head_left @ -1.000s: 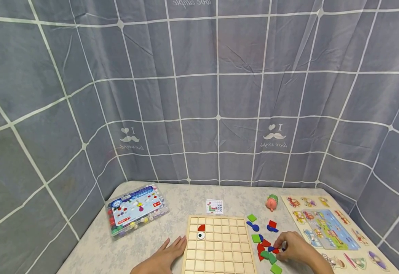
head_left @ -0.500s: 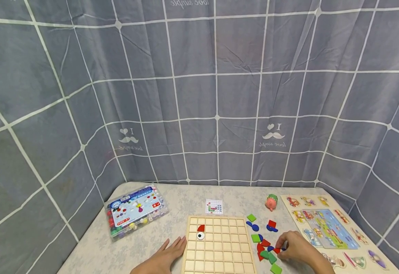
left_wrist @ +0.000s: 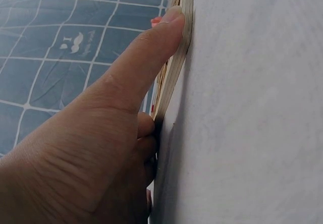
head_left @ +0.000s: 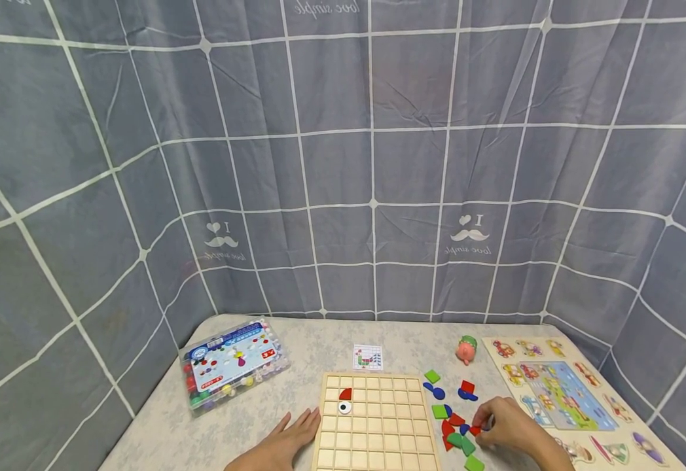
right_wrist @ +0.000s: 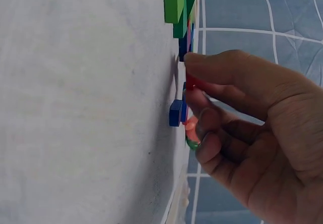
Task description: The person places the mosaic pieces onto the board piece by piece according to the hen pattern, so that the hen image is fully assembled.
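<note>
My left hand [head_left: 286, 439] lies with its fingers at the left edge of a wooden grid board [head_left: 385, 439]. In the left wrist view, the straight thumb [left_wrist: 156, 42] touches the board's side. A red quarter-round piece [head_left: 345, 394] and a white eye piece [head_left: 345, 407] sit in squares at the board's upper left. To the right of the board, my right hand [head_left: 510, 425] pinches a small red piece [right_wrist: 191, 78] between thumb and forefinger, at the edge of a pile of red, blue and green pieces. The fingers hide most of its shape.
A printed pattern card [head_left: 368, 357] lies behind the board. A clear box of beads [head_left: 235, 363] stands at the left. On the right are a picture puzzle board [head_left: 575, 392] and a pink and green toy [head_left: 467, 350]. Behind the table hangs a grey checked curtain [head_left: 343, 163].
The right fingers shift slightly at the pile, and the bit of blue beside the fingertips is out of sight now. The left hand and the board stay put.
</note>
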{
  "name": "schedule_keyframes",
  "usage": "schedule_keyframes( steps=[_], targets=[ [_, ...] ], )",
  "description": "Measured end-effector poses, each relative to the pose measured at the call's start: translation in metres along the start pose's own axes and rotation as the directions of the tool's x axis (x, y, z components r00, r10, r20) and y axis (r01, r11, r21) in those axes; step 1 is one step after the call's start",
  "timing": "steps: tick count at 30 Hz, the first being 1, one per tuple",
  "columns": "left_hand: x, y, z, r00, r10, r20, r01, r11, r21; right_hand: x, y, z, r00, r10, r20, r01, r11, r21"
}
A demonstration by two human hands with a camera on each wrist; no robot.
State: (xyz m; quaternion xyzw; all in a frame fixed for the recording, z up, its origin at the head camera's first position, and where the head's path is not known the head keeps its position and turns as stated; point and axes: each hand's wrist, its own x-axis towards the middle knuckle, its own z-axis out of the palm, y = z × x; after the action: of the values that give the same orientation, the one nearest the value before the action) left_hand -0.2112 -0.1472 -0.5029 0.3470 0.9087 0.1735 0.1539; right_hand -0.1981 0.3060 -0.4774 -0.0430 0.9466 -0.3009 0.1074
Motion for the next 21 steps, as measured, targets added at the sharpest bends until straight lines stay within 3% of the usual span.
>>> schedule_keyframes(
  steps=[5,12,21],
  targets=[
    [0.000,0.000,0.000,1.000,0.014,-0.007,-0.014,1.000,0.000,0.001,-0.003,-0.002,0.994,-0.107,-0.008,0.107,0.994,-0.007],
    [0.000,-0.001,0.001,1.000,0.005,0.001,-0.005,1.000,-0.004,0.010,-0.017,0.000,0.985,-0.174,0.016,0.175,0.984,-0.026],
    [0.000,0.000,0.000,1.000,0.005,-0.003,-0.005,1.000,0.009,0.023,-0.038,0.005,0.950,-0.313,-0.010,0.312,0.950,-0.020]
  ],
)
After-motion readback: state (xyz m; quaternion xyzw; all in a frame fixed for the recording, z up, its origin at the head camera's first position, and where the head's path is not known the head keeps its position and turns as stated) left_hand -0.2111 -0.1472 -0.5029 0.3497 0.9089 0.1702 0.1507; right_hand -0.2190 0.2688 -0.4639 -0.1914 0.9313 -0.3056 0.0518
